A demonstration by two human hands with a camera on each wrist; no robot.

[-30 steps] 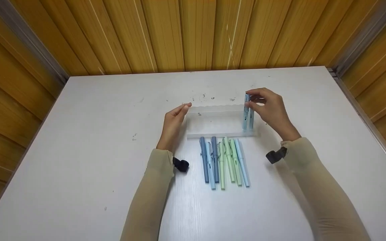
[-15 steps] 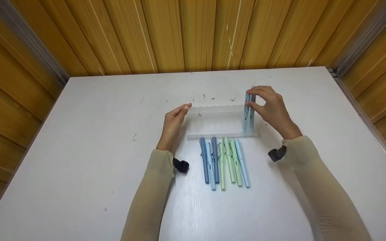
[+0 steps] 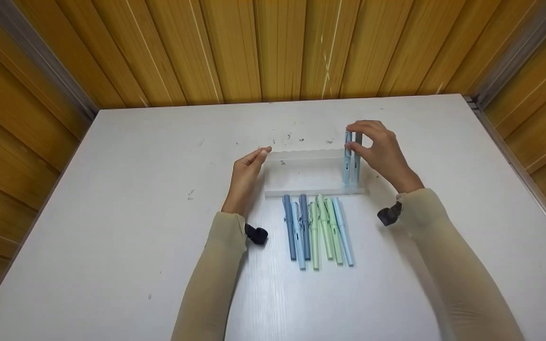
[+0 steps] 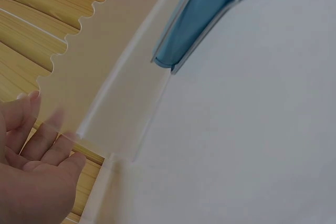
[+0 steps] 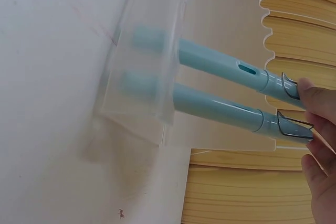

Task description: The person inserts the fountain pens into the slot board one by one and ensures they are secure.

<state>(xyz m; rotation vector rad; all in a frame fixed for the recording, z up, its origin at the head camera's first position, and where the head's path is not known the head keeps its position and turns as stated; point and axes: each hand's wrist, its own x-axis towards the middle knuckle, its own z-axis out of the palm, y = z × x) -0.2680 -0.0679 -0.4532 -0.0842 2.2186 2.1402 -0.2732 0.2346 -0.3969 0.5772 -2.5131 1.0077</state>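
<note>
A clear pen rack [image 3: 306, 171] with a scalloped back edge stands mid-table. My left hand [image 3: 247, 175] pinches its left end; in the left wrist view, fingers show through the transparent panel [image 4: 105, 77]. At the rack's right end, two light blue pens stand upright, caps up, lower ends inside the front trough. The thumb and fingers of my right hand [image 3: 382, 147] pinch the cap of the inner pen [image 3: 347, 163]. The outer pen [image 3: 357, 166] stands beside it, under the arch of that hand; in the right wrist view its clip end [image 5: 294, 129] lies close to the fingers.
In front of the rack lies a row of several capped pens: dark blue [image 3: 289, 232], light blue [image 3: 343, 232] and green [image 3: 325, 232]. They sit on a white table [image 3: 135, 213] with wood-look panels [image 3: 277, 52] behind and at both sides.
My right fingers have lifted and spread slightly away from the outer pen, whose top now shows more. The inner pen is still pinched and has shifted very little. My left hand stays put.
</note>
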